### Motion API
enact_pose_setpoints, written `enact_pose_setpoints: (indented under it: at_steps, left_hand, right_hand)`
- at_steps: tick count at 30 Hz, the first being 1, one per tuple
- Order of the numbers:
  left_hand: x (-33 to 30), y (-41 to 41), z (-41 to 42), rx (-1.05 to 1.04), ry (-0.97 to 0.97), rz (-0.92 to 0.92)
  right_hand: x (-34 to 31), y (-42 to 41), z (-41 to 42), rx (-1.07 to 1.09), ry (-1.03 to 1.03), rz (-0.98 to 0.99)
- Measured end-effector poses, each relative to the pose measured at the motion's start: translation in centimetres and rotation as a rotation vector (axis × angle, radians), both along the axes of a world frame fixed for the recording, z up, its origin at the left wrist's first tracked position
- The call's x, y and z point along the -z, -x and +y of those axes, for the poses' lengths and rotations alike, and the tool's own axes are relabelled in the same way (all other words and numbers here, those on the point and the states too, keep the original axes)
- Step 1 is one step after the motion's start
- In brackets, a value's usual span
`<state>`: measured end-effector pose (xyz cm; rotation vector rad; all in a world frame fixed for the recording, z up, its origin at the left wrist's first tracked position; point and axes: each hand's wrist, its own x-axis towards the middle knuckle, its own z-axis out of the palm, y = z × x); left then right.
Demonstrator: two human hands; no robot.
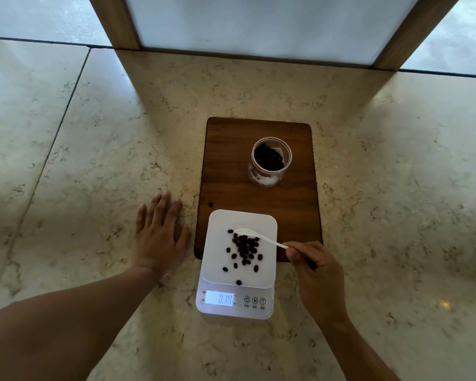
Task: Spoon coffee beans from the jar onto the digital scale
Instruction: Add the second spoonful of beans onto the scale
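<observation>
My left hand [160, 237] lay flat on the desk [66, 160], grip spread and empty; beans [245, 248] sat heaped on the scale [239, 270], my right hand [313, 268] pinching the spoon [254, 236]. Strays near the rim might roll off if nudged

A home or café counter, judging by the marble countertop [396, 188], wooden board [231, 160] and wood-framed frosted panel [259, 23].
</observation>
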<state>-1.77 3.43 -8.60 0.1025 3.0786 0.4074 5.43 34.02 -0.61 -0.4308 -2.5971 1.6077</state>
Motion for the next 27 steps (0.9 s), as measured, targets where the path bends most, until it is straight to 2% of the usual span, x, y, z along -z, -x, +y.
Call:
enact_pose_setpoints:
  at_steps: [8, 15, 27]
  left_hand:
    - [0.4, 0.0, -0.2, 0.007, 0.019, 0.009]
    - [0.2, 0.1, -0.1, -0.002, 0.023, 0.003]
    - [0.2, 0.0, -0.1, -0.001, 0.024, -0.022]
  right_hand:
    - [0.2, -0.5, -0.4, 0.117, 0.104, -0.008]
    - [0.6, -1.9, -0.4, 0.286, 0.345, -0.118]
    - [1.9, -4.4, -0.5, 0.513, 0.185, -0.34]
